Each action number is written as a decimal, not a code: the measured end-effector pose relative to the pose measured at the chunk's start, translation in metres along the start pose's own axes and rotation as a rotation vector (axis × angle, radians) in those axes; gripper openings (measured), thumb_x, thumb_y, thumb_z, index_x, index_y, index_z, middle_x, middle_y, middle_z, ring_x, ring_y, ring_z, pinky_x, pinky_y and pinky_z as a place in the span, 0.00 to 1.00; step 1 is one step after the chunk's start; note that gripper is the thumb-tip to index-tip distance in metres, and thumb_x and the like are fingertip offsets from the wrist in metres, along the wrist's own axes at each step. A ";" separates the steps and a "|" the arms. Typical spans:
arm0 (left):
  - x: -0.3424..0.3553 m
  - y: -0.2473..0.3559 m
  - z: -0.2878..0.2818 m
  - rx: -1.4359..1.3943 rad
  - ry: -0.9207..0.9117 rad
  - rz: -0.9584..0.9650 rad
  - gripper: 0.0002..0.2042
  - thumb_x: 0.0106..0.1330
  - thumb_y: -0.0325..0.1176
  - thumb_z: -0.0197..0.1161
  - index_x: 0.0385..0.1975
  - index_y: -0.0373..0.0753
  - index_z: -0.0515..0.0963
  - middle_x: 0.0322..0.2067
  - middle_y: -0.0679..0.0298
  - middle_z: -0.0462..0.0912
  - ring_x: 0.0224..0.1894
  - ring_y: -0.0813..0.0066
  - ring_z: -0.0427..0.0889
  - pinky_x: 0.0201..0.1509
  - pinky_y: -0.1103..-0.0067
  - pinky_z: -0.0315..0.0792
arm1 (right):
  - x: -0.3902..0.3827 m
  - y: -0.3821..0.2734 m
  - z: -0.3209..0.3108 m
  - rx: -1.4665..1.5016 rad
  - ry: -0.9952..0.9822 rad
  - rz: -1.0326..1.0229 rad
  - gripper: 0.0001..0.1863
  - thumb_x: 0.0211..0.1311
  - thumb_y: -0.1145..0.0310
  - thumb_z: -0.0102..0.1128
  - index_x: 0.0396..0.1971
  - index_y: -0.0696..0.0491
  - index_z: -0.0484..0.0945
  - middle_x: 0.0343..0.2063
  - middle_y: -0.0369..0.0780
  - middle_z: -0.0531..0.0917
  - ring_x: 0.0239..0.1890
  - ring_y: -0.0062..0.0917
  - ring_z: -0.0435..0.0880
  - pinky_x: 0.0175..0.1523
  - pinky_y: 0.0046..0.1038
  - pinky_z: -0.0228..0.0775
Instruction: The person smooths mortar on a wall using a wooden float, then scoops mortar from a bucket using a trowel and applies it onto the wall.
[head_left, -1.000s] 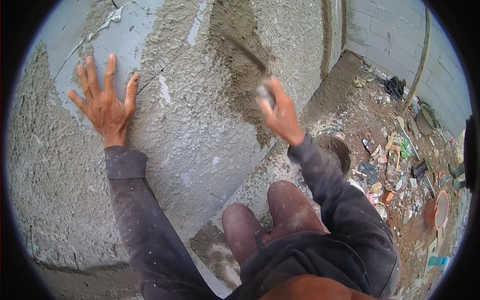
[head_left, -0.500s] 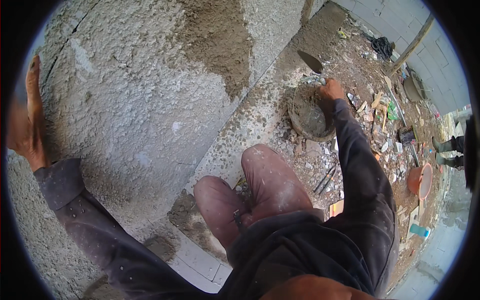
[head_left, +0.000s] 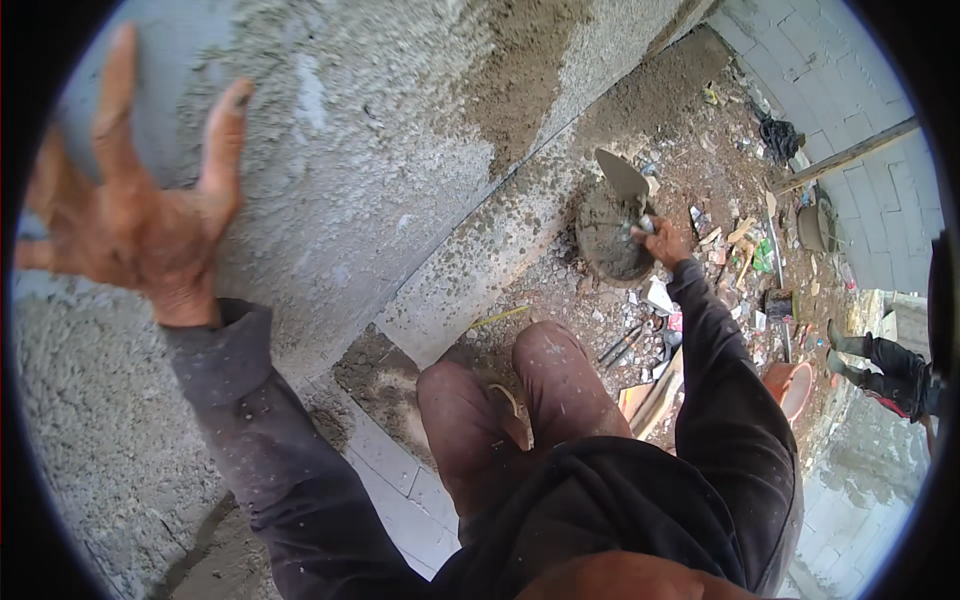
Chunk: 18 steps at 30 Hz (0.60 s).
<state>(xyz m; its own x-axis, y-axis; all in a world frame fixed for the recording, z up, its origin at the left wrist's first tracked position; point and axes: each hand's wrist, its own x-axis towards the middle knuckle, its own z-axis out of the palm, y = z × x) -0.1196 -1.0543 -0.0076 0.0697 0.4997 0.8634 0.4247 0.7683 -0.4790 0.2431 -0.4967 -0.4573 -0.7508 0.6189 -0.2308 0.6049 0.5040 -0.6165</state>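
My left hand (head_left: 145,215) is spread, fingers apart, against the rough grey plastered wall (head_left: 350,130) at the upper left. My right hand (head_left: 662,242) grips the handle of a pointed trowel (head_left: 622,172), its blade raised and angled toward the upper left over a round bucket (head_left: 610,258) of grey mortar. The bucket rests on the rubble-strewn ground beside the foot of the plastered wall, where a darker, wet patch of mortar (head_left: 515,75) runs upward.
A pale block wall (head_left: 830,80) stands at right, with a wooden pole (head_left: 840,155) across it. Scattered debris (head_left: 755,255), a black bag (head_left: 780,136) and an orange bucket (head_left: 788,390) lie on the ground. Another person's booted legs (head_left: 880,365) show at the far right.
My right hand and trowel have moved from the wall down to the mortar bucket. My left hand remains up at the wall. The head view has tilted and shifted.
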 end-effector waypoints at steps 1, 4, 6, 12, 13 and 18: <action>-0.001 0.001 -0.007 -0.016 -0.032 -0.022 0.37 0.68 0.73 0.63 0.74 0.65 0.75 0.83 0.52 0.58 0.86 0.49 0.48 0.84 0.38 0.28 | -0.016 -0.041 0.025 0.157 -0.076 0.045 0.26 0.70 0.53 0.74 0.59 0.56 0.84 0.41 0.42 0.89 0.43 0.28 0.85 0.50 0.33 0.75; -0.002 0.002 -0.016 -0.065 -0.164 -0.130 0.35 0.64 0.69 0.71 0.71 0.66 0.79 0.84 0.48 0.53 0.88 0.50 0.37 0.85 0.43 0.14 | -0.059 -0.121 0.027 0.266 -0.151 0.120 0.26 0.70 0.54 0.75 0.57 0.59 0.84 0.42 0.40 0.90 0.43 0.28 0.85 0.51 0.33 0.76; 0.001 0.001 -0.026 -0.182 -0.134 -0.150 0.35 0.64 0.64 0.73 0.71 0.62 0.79 0.84 0.48 0.53 0.88 0.50 0.38 0.85 0.43 0.15 | -0.089 -0.156 0.004 0.251 -0.166 0.181 0.28 0.70 0.54 0.74 0.59 0.60 0.83 0.45 0.43 0.92 0.45 0.32 0.88 0.55 0.35 0.77; -0.050 0.122 -0.220 -0.884 -0.942 -1.105 0.33 0.62 0.33 0.76 0.70 0.37 0.75 0.75 0.46 0.71 0.78 0.48 0.69 0.84 0.55 0.57 | -0.191 -0.294 -0.136 0.607 -0.262 0.317 0.22 0.75 0.56 0.69 0.59 0.54 0.83 0.26 0.35 0.81 0.29 0.20 0.79 0.32 0.29 0.70; -0.067 0.147 -0.263 -0.933 -1.122 -1.410 0.36 0.62 0.33 0.77 0.70 0.31 0.72 0.72 0.44 0.74 0.75 0.47 0.71 0.80 0.61 0.63 | -0.218 -0.338 -0.151 0.710 -0.345 0.266 0.18 0.77 0.59 0.68 0.58 0.51 0.84 0.26 0.34 0.80 0.28 0.20 0.80 0.32 0.28 0.73; -0.006 0.206 -0.379 -1.352 -1.340 -2.035 0.48 0.58 0.37 0.84 0.74 0.24 0.61 0.68 0.40 0.75 0.71 0.51 0.76 0.72 0.66 0.72 | -0.329 -0.455 -0.231 1.039 -0.415 0.290 0.13 0.79 0.60 0.65 0.54 0.51 0.84 0.34 0.34 0.83 0.31 0.22 0.84 0.37 0.27 0.80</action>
<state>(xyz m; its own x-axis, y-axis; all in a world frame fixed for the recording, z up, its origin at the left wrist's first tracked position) 0.3097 -1.0501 -0.0512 -0.7200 0.2530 -0.6462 -0.6207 0.1818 0.7627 0.2764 -0.7904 0.0735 -0.7652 0.2877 -0.5759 0.4038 -0.4823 -0.7774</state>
